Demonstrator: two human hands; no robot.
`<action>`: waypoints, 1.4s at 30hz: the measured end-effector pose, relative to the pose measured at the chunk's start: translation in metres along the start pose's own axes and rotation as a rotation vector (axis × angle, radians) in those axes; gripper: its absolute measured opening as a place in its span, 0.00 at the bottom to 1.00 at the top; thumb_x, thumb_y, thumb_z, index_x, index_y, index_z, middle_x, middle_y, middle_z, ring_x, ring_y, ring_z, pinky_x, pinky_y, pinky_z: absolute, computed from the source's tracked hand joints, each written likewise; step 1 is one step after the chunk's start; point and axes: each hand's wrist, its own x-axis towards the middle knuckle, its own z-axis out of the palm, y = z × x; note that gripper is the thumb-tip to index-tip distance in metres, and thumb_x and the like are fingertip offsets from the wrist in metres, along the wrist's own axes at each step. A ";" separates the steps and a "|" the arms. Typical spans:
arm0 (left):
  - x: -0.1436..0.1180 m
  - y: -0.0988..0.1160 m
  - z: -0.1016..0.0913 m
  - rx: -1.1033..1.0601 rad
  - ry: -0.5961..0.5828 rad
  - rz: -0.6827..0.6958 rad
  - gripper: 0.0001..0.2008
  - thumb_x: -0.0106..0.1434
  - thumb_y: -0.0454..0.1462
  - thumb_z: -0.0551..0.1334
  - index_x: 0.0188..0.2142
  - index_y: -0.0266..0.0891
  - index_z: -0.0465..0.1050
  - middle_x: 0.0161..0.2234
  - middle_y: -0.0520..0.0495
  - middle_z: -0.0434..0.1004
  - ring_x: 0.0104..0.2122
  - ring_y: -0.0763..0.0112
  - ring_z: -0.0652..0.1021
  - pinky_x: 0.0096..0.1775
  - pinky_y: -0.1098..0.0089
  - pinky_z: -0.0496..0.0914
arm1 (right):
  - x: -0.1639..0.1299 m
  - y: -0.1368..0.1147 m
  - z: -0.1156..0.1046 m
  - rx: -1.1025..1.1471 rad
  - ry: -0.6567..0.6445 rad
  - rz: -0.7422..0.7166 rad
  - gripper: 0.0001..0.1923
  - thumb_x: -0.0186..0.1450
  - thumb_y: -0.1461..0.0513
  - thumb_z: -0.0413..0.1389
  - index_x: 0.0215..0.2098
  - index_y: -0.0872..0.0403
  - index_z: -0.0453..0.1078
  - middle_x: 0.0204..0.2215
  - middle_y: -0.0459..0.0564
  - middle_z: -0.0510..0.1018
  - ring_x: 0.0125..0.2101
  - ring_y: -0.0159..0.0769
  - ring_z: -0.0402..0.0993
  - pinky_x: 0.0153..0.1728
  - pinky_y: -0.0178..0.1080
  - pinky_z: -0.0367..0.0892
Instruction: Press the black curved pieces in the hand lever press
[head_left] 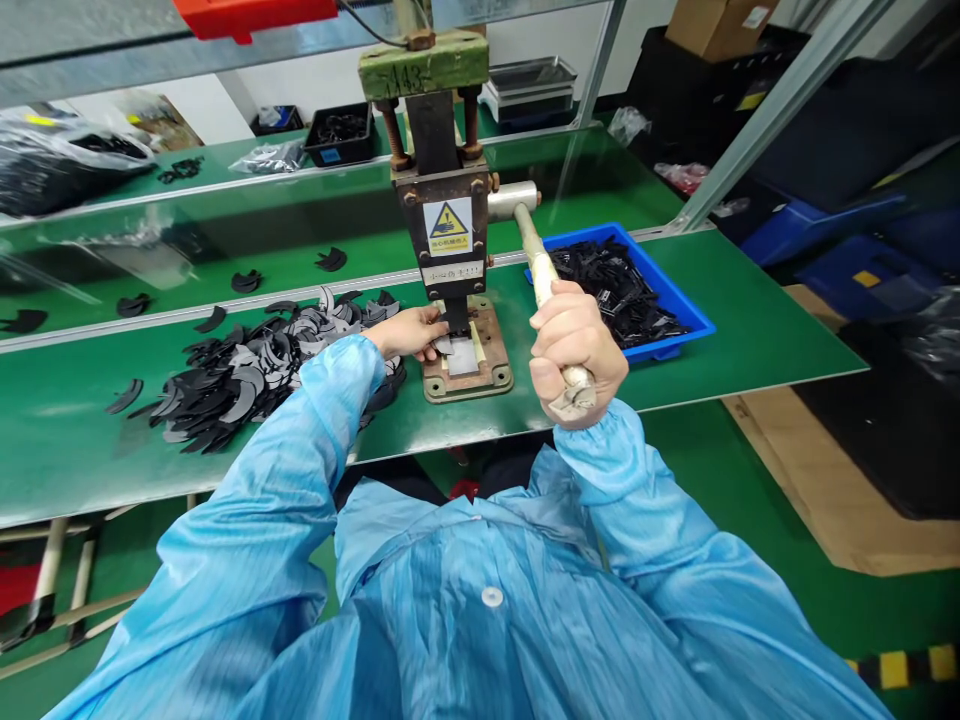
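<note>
A hand-lever press (439,210) with a yellow warning sign stands on the green bench in front of me. My right hand (576,350) is wrapped round the end of its tape-covered lever (535,250). At the press base (491,365), my left hand (411,333) is closed on a small curved dark piece (444,346), pinched between thumb and fingers under the ram (456,312). The fingers partly cover that piece. Left of my left hand lies a loose pile of curved black and grey pieces (247,375).
A blue tray (679,345) full of black parts sits to the right behind the lever. Several curved pieces (247,281) lie along the back strip. A black bin (341,150) and plastic bags (67,165) are on the rear shelf. A metal post (772,120) rises at right.
</note>
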 end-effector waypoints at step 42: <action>0.028 -0.042 -0.125 1.041 0.327 0.036 0.24 0.63 0.38 0.70 0.60 0.39 0.81 0.62 0.35 0.81 0.64 0.43 0.74 0.65 0.54 0.66 | 0.002 0.002 -0.002 -0.026 0.006 -0.038 0.14 0.65 0.56 0.64 0.28 0.48 0.65 0.23 0.42 0.73 0.36 0.38 0.79 0.58 0.59 0.76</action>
